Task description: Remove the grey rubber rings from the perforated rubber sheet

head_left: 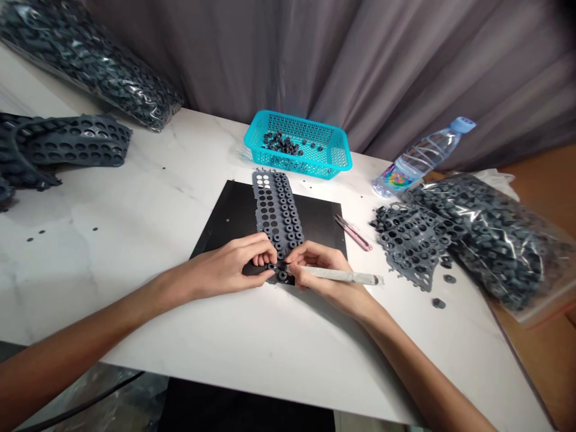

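Observation:
A dark grey rubber sheet (278, 213) lies on a black mat (229, 210); its right side carries rows of ring-shaped rubber parts, while round holes run down its left side. At the sheet's near end my left hand (243, 261) has thumb and fingers closing on a small rubber ring (270, 267). My right hand (321, 264) grips a slim tool with a pale, wrapped handle (342, 275), held like a pen. The tool's tip meets the near rings between both hands, and its kind is hidden there.
Behind the mat stands a turquoise basket (337, 171) with small black parts inside. Pink thread snips (353, 233) lie right of the mat. Further right are a punched rubber sheet (411, 243), a water bottle (423, 159) and a bag of parts (499, 240). Another bag (90, 66) and rubber strips (76, 141) lie left.

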A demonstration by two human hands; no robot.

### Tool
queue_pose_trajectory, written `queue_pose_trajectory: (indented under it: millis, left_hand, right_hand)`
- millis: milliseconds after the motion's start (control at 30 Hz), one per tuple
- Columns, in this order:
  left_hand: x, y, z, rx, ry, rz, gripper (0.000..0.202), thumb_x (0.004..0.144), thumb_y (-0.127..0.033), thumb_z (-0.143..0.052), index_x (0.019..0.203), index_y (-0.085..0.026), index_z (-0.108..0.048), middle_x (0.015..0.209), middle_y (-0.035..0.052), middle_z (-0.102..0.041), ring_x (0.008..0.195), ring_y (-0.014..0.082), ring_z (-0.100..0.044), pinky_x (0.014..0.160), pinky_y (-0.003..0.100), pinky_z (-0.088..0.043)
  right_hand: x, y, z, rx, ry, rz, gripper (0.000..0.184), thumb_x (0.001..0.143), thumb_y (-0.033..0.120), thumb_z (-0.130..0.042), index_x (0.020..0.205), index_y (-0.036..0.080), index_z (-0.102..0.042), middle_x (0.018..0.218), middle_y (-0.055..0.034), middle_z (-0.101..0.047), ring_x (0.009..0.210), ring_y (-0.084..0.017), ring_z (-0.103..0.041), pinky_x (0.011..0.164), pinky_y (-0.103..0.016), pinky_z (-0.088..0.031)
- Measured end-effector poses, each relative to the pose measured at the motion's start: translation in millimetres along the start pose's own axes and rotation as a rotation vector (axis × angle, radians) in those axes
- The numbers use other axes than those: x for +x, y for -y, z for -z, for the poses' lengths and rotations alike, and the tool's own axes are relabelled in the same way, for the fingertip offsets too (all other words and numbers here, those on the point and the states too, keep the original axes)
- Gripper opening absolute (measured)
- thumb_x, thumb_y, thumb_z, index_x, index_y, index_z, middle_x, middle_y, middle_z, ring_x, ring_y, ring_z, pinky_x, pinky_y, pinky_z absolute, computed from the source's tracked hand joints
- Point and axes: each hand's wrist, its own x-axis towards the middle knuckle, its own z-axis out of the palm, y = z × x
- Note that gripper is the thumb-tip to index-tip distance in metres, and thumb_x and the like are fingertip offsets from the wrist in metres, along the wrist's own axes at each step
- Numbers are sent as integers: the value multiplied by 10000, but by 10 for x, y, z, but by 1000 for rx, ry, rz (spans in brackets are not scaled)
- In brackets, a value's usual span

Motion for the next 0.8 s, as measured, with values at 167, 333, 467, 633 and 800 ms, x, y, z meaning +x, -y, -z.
queue_pose_trajectory:
  millis: [167, 333, 467, 633, 800]
  left_hand:
    - [5, -1, 5, -3, 2, -1, 85, 1023, -264, -664, 1086, -209, -654, 1047, 30, -619, 928, 168, -604, 872, 301, -532]
    - [9, -27, 24, -12, 15, 12, 102, 1034, -268, -669, 1110, -202, -648, 1062, 23, -614, 938, 161, -598, 886, 302, -521]
    - [8, -38, 35, -11, 19, 19, 96, 1042, -267, -666, 1112, -203, -647, 1064, 21, -613, 941, 159, -595, 877, 296, -512]
    - [12, -31, 41, -4, 21, 7, 83, 1034, -230, -669, 1108, -197, -650, 1056, 16, -615, 934, 153, -596, 866, 284, -509]
    - [-2, -51, 14, 43, -4, -23, 116, 1034, -226, -684, 1142, -191, -663, 1074, 16, -623, 937, 148, -629, 871, 274, -516]
  right_hand:
    - [-23, 17, -8, -76, -4, 0, 48, 938, 186, -694, 951, 184, -740, 806, 6, -680, 721, -145, -605, 644, -247, -436]
    - [-23, 23, -11, -108, -2, 14, 64, 959, 223, -697, 956, 187, -751, 784, 7, -688, 696, -140, -574, 620, -243, -410]
    - [-26, 21, -11, -113, 3, 24, 59, 952, 209, -696, 952, 189, -751, 818, 2, -700, 715, -144, -587, 634, -245, -424]
    - [-27, 26, -15, -144, 8, 50, 56, 958, 212, -692, 942, 187, -740, 836, 3, -695, 731, -142, -572, 643, -242, -423]
    - [-38, 34, -7, -205, 26, 84, 77, 995, 252, -694, 966, 194, -734, 843, 5, -690, 742, -144, -553, 645, -245, -404]
